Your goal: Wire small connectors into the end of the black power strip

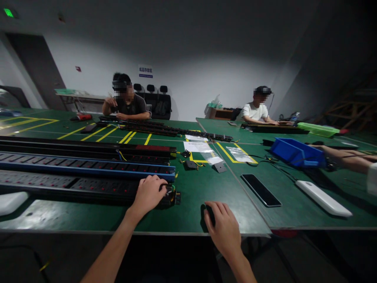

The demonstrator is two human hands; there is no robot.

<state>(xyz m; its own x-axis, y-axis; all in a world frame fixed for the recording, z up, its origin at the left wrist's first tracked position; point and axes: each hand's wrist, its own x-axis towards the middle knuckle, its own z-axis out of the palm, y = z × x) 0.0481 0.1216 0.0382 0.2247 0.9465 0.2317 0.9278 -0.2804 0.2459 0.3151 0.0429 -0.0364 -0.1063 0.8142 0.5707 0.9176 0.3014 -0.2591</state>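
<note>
My left hand [149,193] rests on the right end of the nearest black socket strip [97,188], its fingers bent over the edge beside some yellow-green wires [173,190]. Whether those fingers grip anything is hidden. My right hand [224,224] lies near the table's front edge, fingers curved over a small dark object [209,214] that is mostly covered. Behind the nearest strip lies a blue-edged socket strip [153,169], and past it a black rail [141,150]. Small dark plates [191,165] with wires sit just beyond the strip ends.
On the right are a phone [261,190], a white power bank [323,197] and a blue bin [297,152], with another person's arm [344,157] beside it. Two people sit across the table. Papers [198,146] lie mid-table; a white object [13,202] is at left.
</note>
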